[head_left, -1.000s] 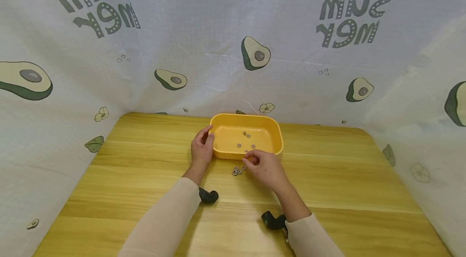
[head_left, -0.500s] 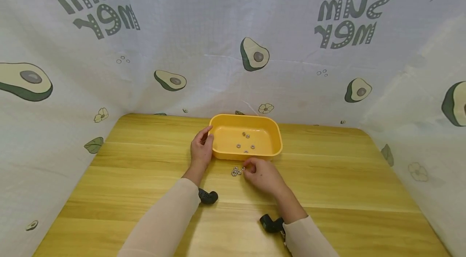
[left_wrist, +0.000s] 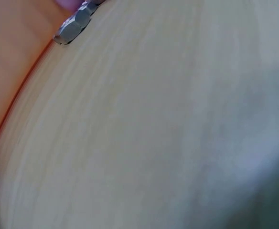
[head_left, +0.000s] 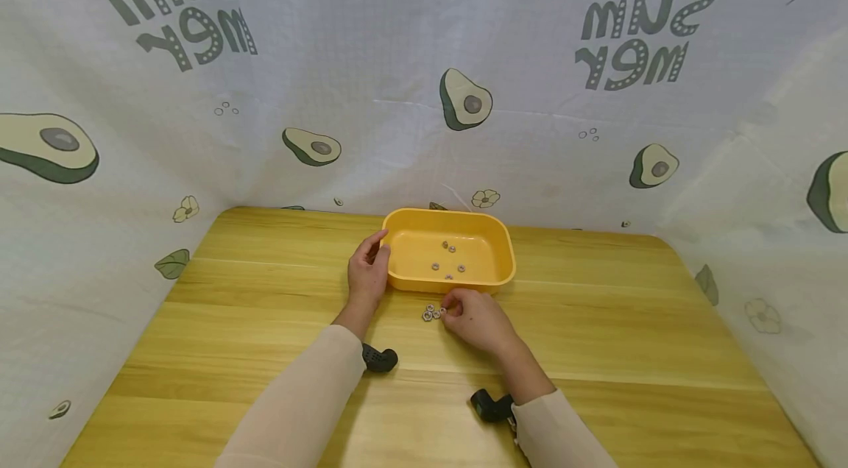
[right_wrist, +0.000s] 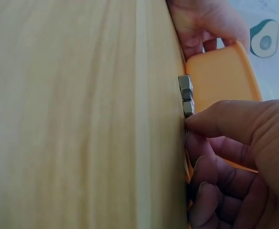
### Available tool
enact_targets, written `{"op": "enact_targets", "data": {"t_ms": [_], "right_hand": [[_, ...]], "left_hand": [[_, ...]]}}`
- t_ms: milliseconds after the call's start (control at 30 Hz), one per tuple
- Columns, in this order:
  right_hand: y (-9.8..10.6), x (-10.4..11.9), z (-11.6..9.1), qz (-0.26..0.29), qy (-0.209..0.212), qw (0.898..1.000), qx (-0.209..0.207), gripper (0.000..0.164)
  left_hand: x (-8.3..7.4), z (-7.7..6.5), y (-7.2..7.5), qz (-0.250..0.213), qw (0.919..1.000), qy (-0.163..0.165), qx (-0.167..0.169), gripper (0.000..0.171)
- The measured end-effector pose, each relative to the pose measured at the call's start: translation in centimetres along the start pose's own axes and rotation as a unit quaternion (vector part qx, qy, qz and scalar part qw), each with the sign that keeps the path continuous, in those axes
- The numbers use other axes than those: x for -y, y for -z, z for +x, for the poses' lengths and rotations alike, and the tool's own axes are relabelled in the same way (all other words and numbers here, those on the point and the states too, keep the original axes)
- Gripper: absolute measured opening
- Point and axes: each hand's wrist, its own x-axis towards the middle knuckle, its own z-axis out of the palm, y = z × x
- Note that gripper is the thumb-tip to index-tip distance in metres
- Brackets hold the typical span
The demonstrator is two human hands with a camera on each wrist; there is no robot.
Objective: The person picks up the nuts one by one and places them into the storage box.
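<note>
At the left end of a yellow plastic tub (head_left: 450, 285), my left hand (head_left: 368, 273) rests thumb and fingertips against the outer wall and rim. Below the tub's near wall, my right hand (head_left: 482, 317) is down at the tabletop, thumb and index finger pinching a small hex nut (head_left: 443, 311). In the right wrist view that pinched nut is mostly hidden by the fingers. Several more metal nuts (head_left: 427, 316) lie clustered just left of the fingertips. Inside the tub, several loose nuts (head_left: 452, 249) are scattered on the floor.
The tub stands on a wood-grain table (head_left: 265, 291), near its back edge. Behind hangs a white curtain (head_left: 397, 85) printed with avocados. Black wrist devices (head_left: 380, 359) sit on both wrists, below the sleeves' cuffs.
My right hand has come down from the tub's near rim to the table, closed its fingertips on a nut, and drawn it slightly toward the cluster. My left hand has stayed at the tub.
</note>
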Motion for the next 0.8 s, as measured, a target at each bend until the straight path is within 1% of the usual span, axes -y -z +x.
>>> {"op": "enact_targets", "data": {"t_ms": [333,500,800], "right_hand": [[-0.06,-0.11,-0.10,-0.011,0.003,1.000,-0.005,0.007],[-0.13,-0.10,-0.10,-0.012,0.005,1.000,-0.005,0.008],[0.00,-0.03,-0.17,-0.015,0.005,1.000,0.004,0.008]], "left_hand": [[-0.13,-0.08,-0.06,-0.012,0.9999,0.009,-0.001,0.033],[-0.05,-0.05,-0.03,-0.015,0.9999,0.007,-0.002,0.033],[0.09,0.10,-0.04,-0.004,1.0000,0.007,-0.002,0.032]]}}
